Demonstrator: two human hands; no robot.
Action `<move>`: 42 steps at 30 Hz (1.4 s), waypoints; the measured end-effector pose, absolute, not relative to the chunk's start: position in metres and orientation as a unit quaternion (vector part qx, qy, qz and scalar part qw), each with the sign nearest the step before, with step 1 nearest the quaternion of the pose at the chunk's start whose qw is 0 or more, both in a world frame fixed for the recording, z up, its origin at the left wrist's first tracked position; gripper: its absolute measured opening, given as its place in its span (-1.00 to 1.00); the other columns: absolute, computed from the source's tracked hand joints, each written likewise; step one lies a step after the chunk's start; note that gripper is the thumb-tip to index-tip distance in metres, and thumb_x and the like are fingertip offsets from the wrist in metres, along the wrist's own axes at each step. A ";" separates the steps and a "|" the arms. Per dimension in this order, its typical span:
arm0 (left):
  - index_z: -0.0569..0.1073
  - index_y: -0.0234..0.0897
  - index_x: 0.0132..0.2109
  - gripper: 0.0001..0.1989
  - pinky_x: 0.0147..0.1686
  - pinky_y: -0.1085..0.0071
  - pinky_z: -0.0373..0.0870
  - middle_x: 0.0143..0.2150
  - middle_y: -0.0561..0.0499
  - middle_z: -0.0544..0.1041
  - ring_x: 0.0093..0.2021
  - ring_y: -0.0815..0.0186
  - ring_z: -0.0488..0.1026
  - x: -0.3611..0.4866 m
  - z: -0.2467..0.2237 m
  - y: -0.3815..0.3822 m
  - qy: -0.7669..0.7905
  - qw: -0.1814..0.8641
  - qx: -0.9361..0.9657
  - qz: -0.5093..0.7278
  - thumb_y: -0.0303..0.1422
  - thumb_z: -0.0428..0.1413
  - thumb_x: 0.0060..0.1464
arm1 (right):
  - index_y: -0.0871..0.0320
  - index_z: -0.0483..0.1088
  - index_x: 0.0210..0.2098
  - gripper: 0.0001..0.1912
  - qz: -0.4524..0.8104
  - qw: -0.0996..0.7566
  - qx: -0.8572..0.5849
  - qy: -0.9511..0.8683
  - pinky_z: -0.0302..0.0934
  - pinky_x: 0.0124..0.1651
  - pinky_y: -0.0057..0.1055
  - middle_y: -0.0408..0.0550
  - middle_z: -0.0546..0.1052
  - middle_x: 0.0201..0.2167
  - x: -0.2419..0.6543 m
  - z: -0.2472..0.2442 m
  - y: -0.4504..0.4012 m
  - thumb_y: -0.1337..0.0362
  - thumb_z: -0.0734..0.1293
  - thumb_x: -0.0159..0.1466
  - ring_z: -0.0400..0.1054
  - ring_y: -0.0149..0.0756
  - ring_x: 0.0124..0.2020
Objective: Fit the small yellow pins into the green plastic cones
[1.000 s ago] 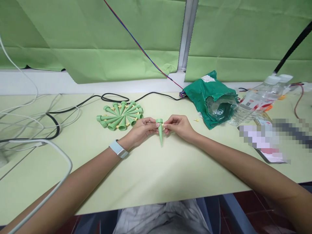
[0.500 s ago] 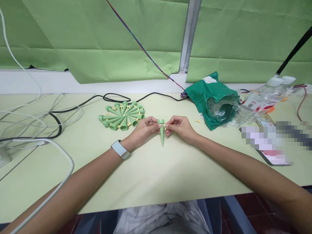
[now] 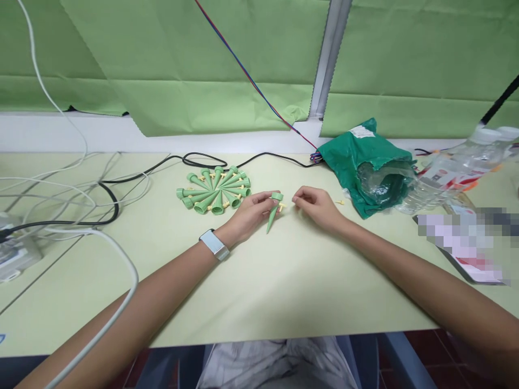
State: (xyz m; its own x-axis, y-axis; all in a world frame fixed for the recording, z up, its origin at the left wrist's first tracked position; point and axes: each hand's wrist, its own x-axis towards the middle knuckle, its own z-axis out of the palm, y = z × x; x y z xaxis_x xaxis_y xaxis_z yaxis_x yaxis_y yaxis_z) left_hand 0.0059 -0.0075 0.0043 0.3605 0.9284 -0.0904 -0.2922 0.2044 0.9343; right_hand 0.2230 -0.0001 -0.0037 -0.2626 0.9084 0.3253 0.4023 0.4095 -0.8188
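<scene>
Pale green desktop (image 3: 259, 292) bore a radial fan of green plastic spikes (image 3: 213, 192) left of centre; beside it the left hand (image 3: 251, 212) pinched a tapered green spike (image 3: 273, 214), tip angled down, with a yellow pin (image 3: 281, 205) at its collar; the right hand (image 3: 318, 208) lay loosely curled, just apart.

The pale green tabletop (image 3: 284, 292) carries a wheel of green plastic spikes (image 3: 214, 193) near its back edge, tips meeting at the centre, with a black cable (image 3: 263, 154) running behind. Toward the back right lie a crumpled green plastic bag (image 3: 365, 167) and a clear plastic bottle (image 3: 446, 178) on its side; a small yellow peg (image 3: 339, 202) sits just beside the bag. White cables (image 3: 120, 253) sprawl across the left end.
</scene>
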 end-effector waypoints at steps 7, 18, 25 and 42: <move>0.60 -0.28 -0.05 -0.62 0.07 0.22 0.44 -0.25 0.03 0.53 -0.16 0.32 0.53 0.004 0.002 -0.007 0.338 0.698 0.452 0.441 -0.52 0.37 -0.07 | 0.19 0.54 -0.08 -0.73 -0.013 0.176 -0.650 -0.740 0.16 -0.29 -0.34 0.09 0.62 -0.19 0.296 0.015 0.009 0.28 0.34 0.25 0.48 -0.12 -0.23; 0.52 -0.29 -0.02 -0.65 0.00 0.24 0.47 -0.22 -0.03 0.58 -0.20 0.28 0.57 0.003 0.004 -0.008 0.325 0.708 0.453 0.432 -0.43 0.36 0.02 | 0.17 0.57 -0.37 -0.89 0.092 0.231 -0.594 -0.765 0.28 -0.25 -0.38 -0.02 0.63 -0.38 0.310 -0.001 0.011 0.38 0.36 0.16 0.48 -0.24 -0.37; 0.52 -0.28 -0.02 -0.59 -0.04 0.25 0.46 -0.27 -0.03 0.61 -0.22 0.27 0.58 0.004 0.006 -0.010 0.340 0.698 0.466 0.424 -0.40 0.40 -0.03 | 0.16 0.59 -0.31 -0.83 0.170 0.318 -0.496 -0.790 0.34 -0.27 -0.38 -0.01 0.59 -0.30 0.268 -0.013 -0.004 0.38 0.34 0.17 0.45 -0.30 -0.38; 0.50 -0.32 -0.20 -0.67 -0.18 0.32 0.42 -0.29 0.00 0.53 -0.30 0.35 0.49 0.005 0.002 -0.010 0.316 0.682 0.524 0.401 -0.40 0.44 -0.10 | 0.06 0.54 -0.12 -0.84 0.158 0.487 -0.360 -0.780 0.44 -0.07 -0.25 -0.03 0.61 -0.20 0.223 -0.002 -0.039 0.35 0.34 0.35 0.51 -0.23 -0.22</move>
State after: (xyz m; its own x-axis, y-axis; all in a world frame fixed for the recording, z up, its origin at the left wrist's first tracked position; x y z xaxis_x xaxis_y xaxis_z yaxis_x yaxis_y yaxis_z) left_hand 0.0045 -0.0101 0.0022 0.4791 0.8777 -0.0113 -0.2159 0.1303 0.9677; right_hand 0.2229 -0.0392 -0.0017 -0.2665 0.7155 0.6458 0.4078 0.6908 -0.5970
